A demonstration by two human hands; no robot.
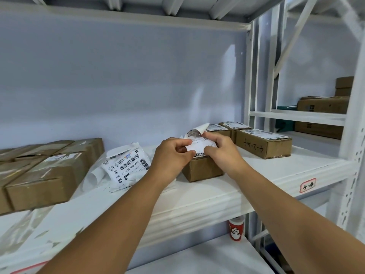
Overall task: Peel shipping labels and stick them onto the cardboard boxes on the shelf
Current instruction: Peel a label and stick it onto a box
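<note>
My left hand [171,155] and my right hand [221,149] both pinch a white shipping label [197,144] just above a small cardboard box [201,168] on the white shelf [217,190]. The label's upper corner curls up and back. A loose pile of printed labels [126,165] lies on the shelf left of my left hand. To the right stand three labelled boxes [263,143]. Unlabelled-looking taped boxes [45,171] are stacked at the left.
A white metal upright [350,147] bounds the shelf at the right, with more cardboard boxes [324,104] on the neighbouring rack. A red and white can [236,229] stands on the lower shelf. A red-framed tag [307,184] is stuck on the shelf's front edge.
</note>
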